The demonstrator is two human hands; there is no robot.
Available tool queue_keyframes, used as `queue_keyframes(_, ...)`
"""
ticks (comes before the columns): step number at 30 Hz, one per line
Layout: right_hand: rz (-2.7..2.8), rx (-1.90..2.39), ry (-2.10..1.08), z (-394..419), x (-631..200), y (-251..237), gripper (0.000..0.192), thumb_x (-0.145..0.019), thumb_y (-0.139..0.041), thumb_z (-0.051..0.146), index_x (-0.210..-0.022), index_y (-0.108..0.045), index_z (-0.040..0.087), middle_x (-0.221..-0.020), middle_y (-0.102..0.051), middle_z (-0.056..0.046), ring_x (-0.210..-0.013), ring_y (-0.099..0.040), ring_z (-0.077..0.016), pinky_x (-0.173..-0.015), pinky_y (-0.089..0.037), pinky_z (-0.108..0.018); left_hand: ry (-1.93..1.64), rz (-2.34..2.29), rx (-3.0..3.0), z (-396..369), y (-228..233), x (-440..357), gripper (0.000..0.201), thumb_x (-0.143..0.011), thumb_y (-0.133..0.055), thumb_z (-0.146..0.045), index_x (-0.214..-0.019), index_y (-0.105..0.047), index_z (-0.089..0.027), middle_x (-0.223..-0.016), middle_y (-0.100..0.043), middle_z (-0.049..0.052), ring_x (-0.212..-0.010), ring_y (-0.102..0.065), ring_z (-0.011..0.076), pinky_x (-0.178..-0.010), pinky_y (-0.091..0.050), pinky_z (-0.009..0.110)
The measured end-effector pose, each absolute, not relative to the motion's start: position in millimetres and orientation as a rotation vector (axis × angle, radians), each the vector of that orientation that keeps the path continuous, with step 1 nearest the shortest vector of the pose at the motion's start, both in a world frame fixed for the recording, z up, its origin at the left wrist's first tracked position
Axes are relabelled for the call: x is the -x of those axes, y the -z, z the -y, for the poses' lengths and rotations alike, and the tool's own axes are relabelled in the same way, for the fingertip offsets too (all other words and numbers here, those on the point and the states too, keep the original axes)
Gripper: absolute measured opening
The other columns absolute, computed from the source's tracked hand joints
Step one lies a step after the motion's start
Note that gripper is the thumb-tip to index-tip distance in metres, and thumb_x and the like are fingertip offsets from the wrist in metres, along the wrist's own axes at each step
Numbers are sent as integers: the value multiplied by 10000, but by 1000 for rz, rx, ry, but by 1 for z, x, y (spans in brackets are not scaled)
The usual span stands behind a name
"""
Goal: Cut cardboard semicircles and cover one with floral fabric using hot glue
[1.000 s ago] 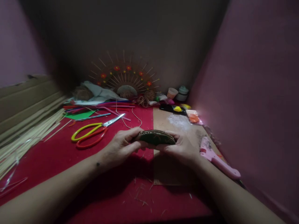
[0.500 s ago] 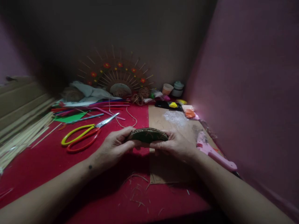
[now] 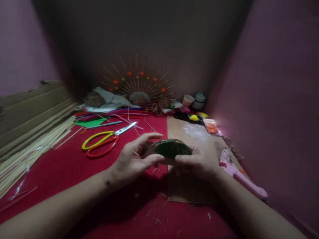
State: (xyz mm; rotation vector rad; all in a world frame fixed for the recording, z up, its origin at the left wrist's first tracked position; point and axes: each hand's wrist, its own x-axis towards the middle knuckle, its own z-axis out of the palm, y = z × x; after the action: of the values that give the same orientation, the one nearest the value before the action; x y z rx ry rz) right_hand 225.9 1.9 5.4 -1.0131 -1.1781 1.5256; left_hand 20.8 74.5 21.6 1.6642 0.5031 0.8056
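Both of my hands hold a round green disc (image 3: 170, 149) with a brownish wrapped rim, tilted so its face shows, just above the red table cover. My left hand (image 3: 132, 159) grips its left edge with the thumb underneath, while the index finger stretches out over the top. My right hand (image 3: 196, 161) pinches the disc's right and lower edge. Under the disc lies a brown cardboard sheet (image 3: 191, 132).
Scissors with yellow and red handles (image 3: 104, 143) lie to the left. A bundle of thin wooden sticks (image 3: 32, 142) lies at far left. A pink glue gun (image 3: 236, 172) rests at right. A fan-shaped stick decoration with red flowers (image 3: 137, 83), cups and small clutter line the back wall.
The disc has tilted, so more of its green face shows. My left index finger has lifted and stretched out over its top edge.
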Motion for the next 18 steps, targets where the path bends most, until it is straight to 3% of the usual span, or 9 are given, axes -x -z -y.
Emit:
queue_keyframes(10,1094,896,-1554,-2,-225,-2,295,-709,-794,368,-843,-679,132,-509,-633,-9,-383,-480,-76,-368,-253,-182,-649,-498,-1612,-78,-28,-18,315,-775,-748,-284,-1037,-667,-130,-753,-669,11,-614,-618,107,-550,-506,192)
queue_keyframes(18,1009,930,-1598,-7,-226,-2,358,-672,-795,410,-846,-676,120,-650,-689,-60,-406,-559,-101,-325,-269,-165,-733,-445,-1656,-78,-22,-21,407,-803,-721,-276,-1163,-599,-132,-874,-674,25,-600,-625,89,-539,-522,190)
